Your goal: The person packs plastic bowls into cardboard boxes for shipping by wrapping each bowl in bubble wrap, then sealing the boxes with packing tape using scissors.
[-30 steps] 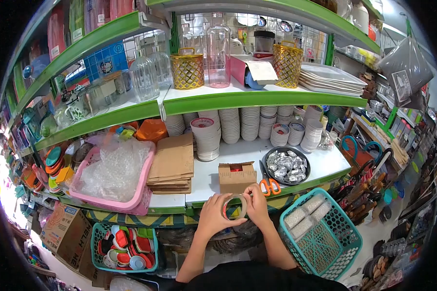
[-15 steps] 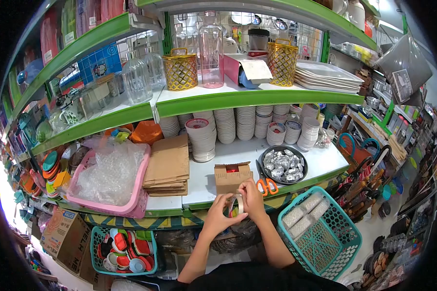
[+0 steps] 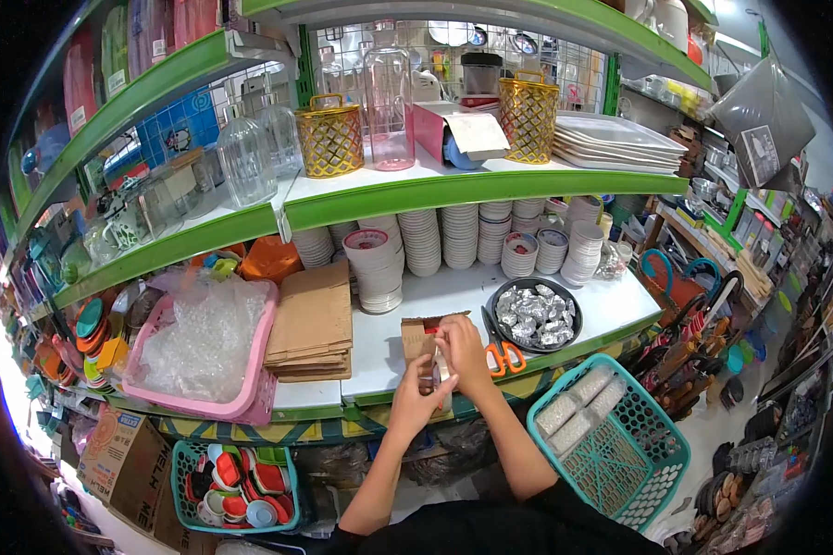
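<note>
Scissors (image 3: pixel 504 357) R of box (image 3: pixel 416 339), bowls (image 3: pixel 375 275) bhd

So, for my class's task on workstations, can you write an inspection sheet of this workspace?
Surface: white shelf, partly bare beside the flattened cardboard stack.
Job's things: tape roll in the hands, at a small cardboard box; orange-handled scissors right of the box.
Clutter: black dish of foil-covered pieces; pink basket of bubble wrap; stacked white bowls behind.
Hands: left hand holds the tape roll; right hand is at it, its exact grip hidden.
Cables: nothing seen.
Surroundings: stocked upper shelf; teal baskets below, left and right.
</note>
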A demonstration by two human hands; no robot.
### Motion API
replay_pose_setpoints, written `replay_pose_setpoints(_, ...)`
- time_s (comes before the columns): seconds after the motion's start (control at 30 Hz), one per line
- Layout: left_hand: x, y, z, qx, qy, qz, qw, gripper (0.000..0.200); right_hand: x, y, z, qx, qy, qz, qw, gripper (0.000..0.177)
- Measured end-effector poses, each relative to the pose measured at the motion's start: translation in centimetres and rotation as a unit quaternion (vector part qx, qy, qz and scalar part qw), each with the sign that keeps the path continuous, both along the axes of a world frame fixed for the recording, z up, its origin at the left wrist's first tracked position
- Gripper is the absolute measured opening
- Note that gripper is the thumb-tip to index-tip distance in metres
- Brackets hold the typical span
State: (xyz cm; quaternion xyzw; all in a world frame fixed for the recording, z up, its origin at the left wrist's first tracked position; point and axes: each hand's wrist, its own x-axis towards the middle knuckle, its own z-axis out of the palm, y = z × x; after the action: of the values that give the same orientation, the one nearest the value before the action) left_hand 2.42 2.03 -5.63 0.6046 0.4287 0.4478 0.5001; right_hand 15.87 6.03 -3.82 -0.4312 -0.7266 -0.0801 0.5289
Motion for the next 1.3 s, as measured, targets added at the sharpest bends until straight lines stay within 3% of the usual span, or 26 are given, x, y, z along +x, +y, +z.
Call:
replay_pose_setpoints(0.23,-0.3,1.4,-1.6,-0.008,0.038,0.009,0.999,0.07,0.3,0.8,-0.8,-0.107,-0.007,0.031,0.994,0.015)
replay_pose_setpoints(0.47,-0.3,0.6,0.8,0.006,0.055,0.013,0.998,0.072,0.4,1.2,-0.5,-0.045,-0.049,0.005,0.998,0.016)
replay_pose_setpoints(0.77,-0.3,2.1,-1.0,0.017,0.07,0.013,0.997,0.072,0.3,2.1,-1.4,-0.094,-0.048,0.004,0.994,0.014)
replay_pose_setpoints(0.97,-0.1,1.8,-0.7,0.044,0.036,0.043,0.997,0.062,0.4,3.1,-2.1,-0.161,-0.013,0.03,0.986,0.012)
replay_pose_setpoints(1.07,-0.3,0.6,1.1,0.042,0.097,0.093,0.99,0.054,0.4,3.4,-2.3,-0.185,0.003,0.044,0.982,0.014)
replay_pose_setpoints(1.13,-0.5,-0.1,2.2,0.035,0.235,0.076,0.968,0.052,0.5,3.6,-2.1,-0.214,0.004,0.047,0.976,0.016)
replay_pose_setpoints(1.23,-0.4,-0.6,2.3,0.119,0.256,0.116,0.952,0.048,0.9,4.4,-2.0,-0.249,0.023,0.09,0.964,0.016)
replay_pose_setpoints(1.3,-0.5,-1.1,2.9,0.111,0.261,0.114,0.952,0.047,1.0,4.7,-1.7,-0.259,0.0,0.089,0.962,0.015)
